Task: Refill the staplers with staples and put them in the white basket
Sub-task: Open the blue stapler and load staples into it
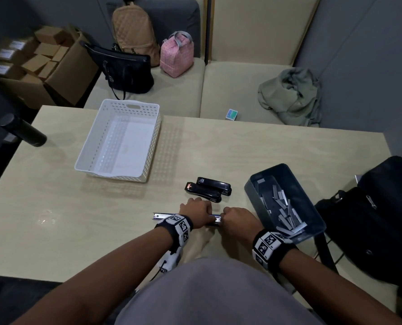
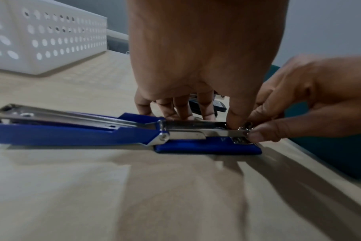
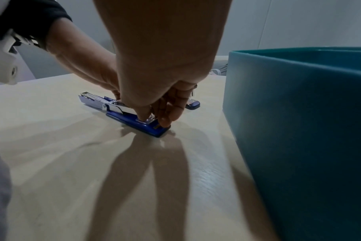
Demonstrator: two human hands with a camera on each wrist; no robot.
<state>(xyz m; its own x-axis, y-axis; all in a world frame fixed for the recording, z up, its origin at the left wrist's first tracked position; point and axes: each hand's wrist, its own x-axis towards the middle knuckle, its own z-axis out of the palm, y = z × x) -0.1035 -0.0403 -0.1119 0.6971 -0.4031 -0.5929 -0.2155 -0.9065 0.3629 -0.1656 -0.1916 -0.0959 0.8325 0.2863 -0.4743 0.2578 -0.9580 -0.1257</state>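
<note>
Lying flat on the desk at about 6 o'clock, just in front of the person, a blue stapler is swung open, its metal magazine arm stretched out toward 9 o'clock. The left hand curls over its middle, fingertips down behind the hinge. The right hand pinches at the front end of the staple channel with thumb and forefinger; whether a strip of staples sits between them is too blurred to tell. Two black staplers lie side by side just beyond the hands, toward 12 o'clock. The teal bin of loose staples stands at 3 o'clock, the white basket at 11 o'clock.
</note>
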